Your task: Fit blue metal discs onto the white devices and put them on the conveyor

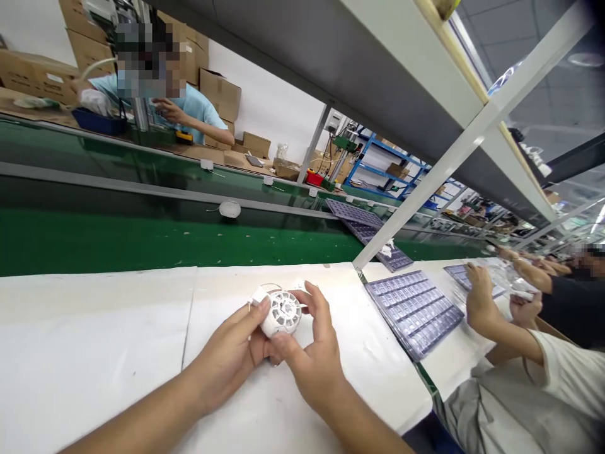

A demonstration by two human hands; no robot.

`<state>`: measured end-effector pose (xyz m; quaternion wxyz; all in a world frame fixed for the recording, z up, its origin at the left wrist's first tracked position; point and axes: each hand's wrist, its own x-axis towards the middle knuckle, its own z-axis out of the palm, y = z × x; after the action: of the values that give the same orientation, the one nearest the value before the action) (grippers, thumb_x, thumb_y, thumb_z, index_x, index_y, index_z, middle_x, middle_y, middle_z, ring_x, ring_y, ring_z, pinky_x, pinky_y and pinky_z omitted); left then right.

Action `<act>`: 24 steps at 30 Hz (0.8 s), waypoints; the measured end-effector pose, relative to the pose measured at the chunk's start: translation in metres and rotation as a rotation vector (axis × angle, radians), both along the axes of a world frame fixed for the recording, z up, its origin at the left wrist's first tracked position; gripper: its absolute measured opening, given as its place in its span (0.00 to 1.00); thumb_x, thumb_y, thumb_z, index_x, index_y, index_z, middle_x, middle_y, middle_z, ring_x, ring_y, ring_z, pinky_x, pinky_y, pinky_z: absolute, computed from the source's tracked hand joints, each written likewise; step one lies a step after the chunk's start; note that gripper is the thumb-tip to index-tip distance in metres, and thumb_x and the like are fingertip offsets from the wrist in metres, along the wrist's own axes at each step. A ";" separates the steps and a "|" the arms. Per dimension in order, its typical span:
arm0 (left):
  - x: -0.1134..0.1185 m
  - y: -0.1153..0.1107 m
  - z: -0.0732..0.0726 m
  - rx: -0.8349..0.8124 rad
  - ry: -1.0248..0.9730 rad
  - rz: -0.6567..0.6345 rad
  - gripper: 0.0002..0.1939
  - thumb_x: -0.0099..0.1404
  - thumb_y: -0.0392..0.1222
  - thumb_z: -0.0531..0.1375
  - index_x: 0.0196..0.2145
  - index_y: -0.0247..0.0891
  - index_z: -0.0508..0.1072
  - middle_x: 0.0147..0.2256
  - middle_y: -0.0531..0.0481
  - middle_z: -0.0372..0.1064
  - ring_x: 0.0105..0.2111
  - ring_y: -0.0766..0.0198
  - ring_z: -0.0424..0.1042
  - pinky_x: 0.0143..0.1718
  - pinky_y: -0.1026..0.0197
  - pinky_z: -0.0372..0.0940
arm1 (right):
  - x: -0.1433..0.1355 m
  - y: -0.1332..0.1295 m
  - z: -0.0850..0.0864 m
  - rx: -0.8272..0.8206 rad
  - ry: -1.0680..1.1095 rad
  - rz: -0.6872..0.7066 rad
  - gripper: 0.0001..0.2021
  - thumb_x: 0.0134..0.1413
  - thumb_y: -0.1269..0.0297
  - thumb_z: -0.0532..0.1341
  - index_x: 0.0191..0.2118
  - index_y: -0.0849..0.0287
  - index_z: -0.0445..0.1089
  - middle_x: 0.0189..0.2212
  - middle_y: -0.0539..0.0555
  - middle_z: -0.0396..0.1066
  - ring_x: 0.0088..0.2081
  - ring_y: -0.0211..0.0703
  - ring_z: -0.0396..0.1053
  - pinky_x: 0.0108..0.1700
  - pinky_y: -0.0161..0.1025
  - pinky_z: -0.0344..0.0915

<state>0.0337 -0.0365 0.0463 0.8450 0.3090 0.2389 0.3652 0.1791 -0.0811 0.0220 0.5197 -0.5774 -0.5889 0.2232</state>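
Both my hands hold a small round white device (pixel 286 311) over the white table cover. Its upward face has a ring of slots around a hub. My left hand (pixel 236 343) grips it from the left, the thumb on its edge beside a small white block (pixel 258 296). A thin white wire (pixel 271 285) loops behind the block and the device. From the right, my right hand (pixel 316 347) has its thumb against the lower rim and its fingers curved around the far side. The device's underside and some fingertips are hidden.
A green conveyor (pixel 118 233) runs beyond the table, carrying a round white piece (pixel 229 209). Dark compartment trays (pixel 416 312) lie at right, near a co-worker's hands (pixel 482 296). A slanted white post (pixel 425 180) rises there. Another person (pixel 198 107) sits across the conveyor.
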 end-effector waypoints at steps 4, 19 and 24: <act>-0.002 0.011 -0.002 -0.004 0.111 0.128 0.20 0.68 0.60 0.55 0.40 0.39 0.70 0.23 0.50 0.70 0.19 0.65 0.62 0.24 0.60 0.64 | 0.011 -0.009 -0.009 -0.150 -0.381 0.005 0.17 0.54 0.63 0.64 0.50 0.56 0.65 0.37 0.54 0.71 0.38 0.50 0.71 0.39 0.46 0.70; -0.001 0.009 -0.002 0.075 0.144 0.172 0.18 0.67 0.58 0.57 0.46 0.42 0.70 0.27 0.55 0.65 0.20 0.69 0.58 0.22 0.65 0.58 | 0.038 -0.020 0.008 -0.206 -0.281 0.151 0.10 0.68 0.64 0.51 0.50 0.55 0.65 0.26 0.49 0.72 0.27 0.41 0.69 0.31 0.36 0.65; 0.002 0.004 -0.004 0.156 0.212 0.143 0.19 0.67 0.59 0.56 0.45 0.43 0.70 0.25 0.56 0.63 0.21 0.68 0.56 0.23 0.65 0.56 | 0.029 -0.027 0.034 -0.188 0.060 0.197 0.05 0.65 0.63 0.56 0.44 0.54 0.65 0.25 0.48 0.71 0.26 0.39 0.67 0.30 0.35 0.65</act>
<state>0.0354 -0.0326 0.0423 0.7603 0.3927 0.3193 0.4071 0.2079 -0.1079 0.0561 0.4563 -0.5558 -0.6035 0.3446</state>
